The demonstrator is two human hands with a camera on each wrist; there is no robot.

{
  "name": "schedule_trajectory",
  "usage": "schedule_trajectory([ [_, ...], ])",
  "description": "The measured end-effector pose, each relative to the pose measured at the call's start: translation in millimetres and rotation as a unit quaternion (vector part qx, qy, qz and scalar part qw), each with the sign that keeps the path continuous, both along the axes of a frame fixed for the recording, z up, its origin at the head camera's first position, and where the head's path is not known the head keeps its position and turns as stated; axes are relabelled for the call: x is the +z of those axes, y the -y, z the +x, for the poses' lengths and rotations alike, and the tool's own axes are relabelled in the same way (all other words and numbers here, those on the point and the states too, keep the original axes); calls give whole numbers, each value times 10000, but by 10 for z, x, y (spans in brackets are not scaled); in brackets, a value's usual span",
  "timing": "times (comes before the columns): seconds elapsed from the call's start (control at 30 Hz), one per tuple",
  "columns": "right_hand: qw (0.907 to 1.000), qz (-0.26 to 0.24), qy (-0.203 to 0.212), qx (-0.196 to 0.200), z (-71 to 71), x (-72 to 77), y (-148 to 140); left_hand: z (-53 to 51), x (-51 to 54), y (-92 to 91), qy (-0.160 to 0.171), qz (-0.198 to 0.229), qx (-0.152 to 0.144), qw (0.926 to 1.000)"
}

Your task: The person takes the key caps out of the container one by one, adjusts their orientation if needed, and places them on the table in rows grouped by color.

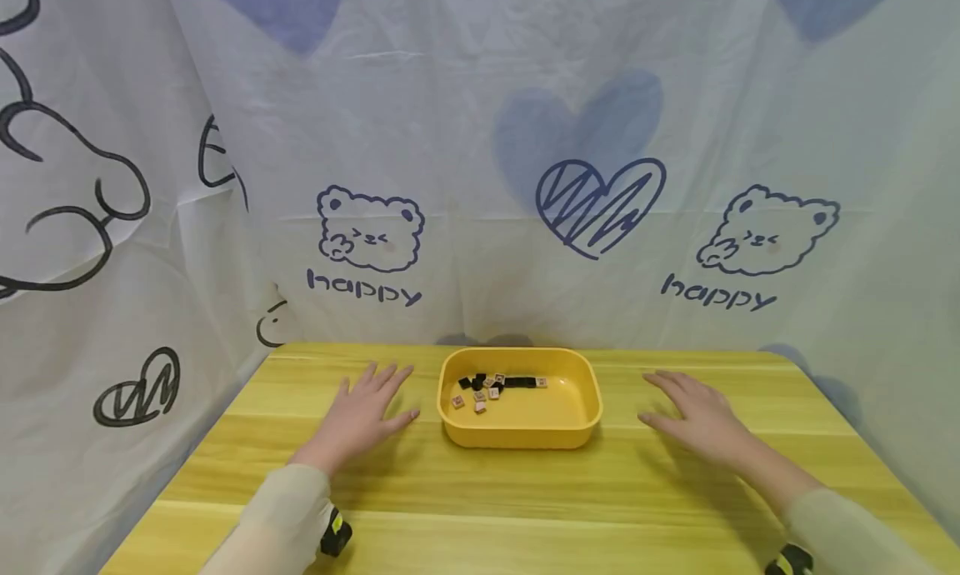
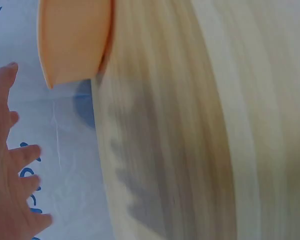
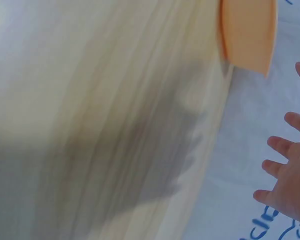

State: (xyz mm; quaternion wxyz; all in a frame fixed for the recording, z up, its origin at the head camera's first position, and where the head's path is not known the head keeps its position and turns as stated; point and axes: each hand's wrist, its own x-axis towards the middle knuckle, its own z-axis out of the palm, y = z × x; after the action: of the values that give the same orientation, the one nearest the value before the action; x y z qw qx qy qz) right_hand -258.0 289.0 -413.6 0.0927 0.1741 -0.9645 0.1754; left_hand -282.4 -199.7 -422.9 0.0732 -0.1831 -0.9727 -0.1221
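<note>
- Left hand [image 1: 362,414]: fingers spread wide, raised above the desk [image 1: 480,508], near the yellow box's [image 1: 517,438] left side;
- Right hand [image 1: 697,414]: fingers likewise spread and raised, to the right of the box;
- Box: on the desk between both hands, near the back edge; small pale blocks [image 1: 480,397] and black pieces [image 1: 520,382] lie inside, mostly leftward;
- Behind: a printed cloth [image 1: 465,142]

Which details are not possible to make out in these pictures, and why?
Head view: marks on the small pale pieces, too small to read.
Both wrist views: inside of the tray, hidden by its outer side.
Left wrist: part of the left hand, cut by left edge.
Right wrist: part of the right hand, cut by right edge.
</note>
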Motion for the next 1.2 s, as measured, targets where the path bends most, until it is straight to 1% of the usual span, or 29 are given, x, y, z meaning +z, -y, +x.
schedule_trajectory([
  [0.1,9996,-243,-43,108,4,59,90,-21,-4,-43,407,497,-40,9979],
  [0.17,9990,-397,-64,171,6,84,151,-36,-10,-78,682,889,-126,9936],
  [0.3,9977,-623,-74,268,0,96,268,-75,-38,-148,1082,1572,-269,9813],
  [0.37,9971,-701,-47,291,-8,96,323,-103,-59,-178,1218,1876,-272,9743],
  [0.47,9955,-875,2,356,-20,105,412,-129,-90,-216,1390,2366,-223,9614],
  [0.63,9894,-1355,86,521,-26,126,576,-135,-162,-280,1722,3135,-30,9338],
  [0.73,9861,-1538,147,618,-48,117,678,-145,-223,-314,1841,3410,63,9218],
  [0.83,9844,-1599,224,701,-80,94,780,-153,-275,-338,1981,3641,136,9100],
  [0.87,9841,-1601,247,730,-91,86,811,-158,-293,-343,2017,3714,138,9062],
  [0.97,9819,-1688,380,777,-112,80,901,-173,-342,-358,2203,4011,80,8891],
  [1.0,9806,-1737,443,786,-117,79,927,-179,-358,-365,2223,4075,38,8857],
  [1.07,9765,-1894,584,843,-133,74,977,-188,-381,-383,2299,4247,-48,8756],
  [1.13,9712,-2077,718,920,-156,64,1028,-187,-393,-410,2391,4342,-123,8684],
  [1.17,9685,-2165,773,955,-170,57,1054,-184,-396,-427,2447,4409,-156,8634],
  [1.2,9655,-2260,830,995,-183,53,1082,-178,-396,-446,2492,4429,-192,8610],
])
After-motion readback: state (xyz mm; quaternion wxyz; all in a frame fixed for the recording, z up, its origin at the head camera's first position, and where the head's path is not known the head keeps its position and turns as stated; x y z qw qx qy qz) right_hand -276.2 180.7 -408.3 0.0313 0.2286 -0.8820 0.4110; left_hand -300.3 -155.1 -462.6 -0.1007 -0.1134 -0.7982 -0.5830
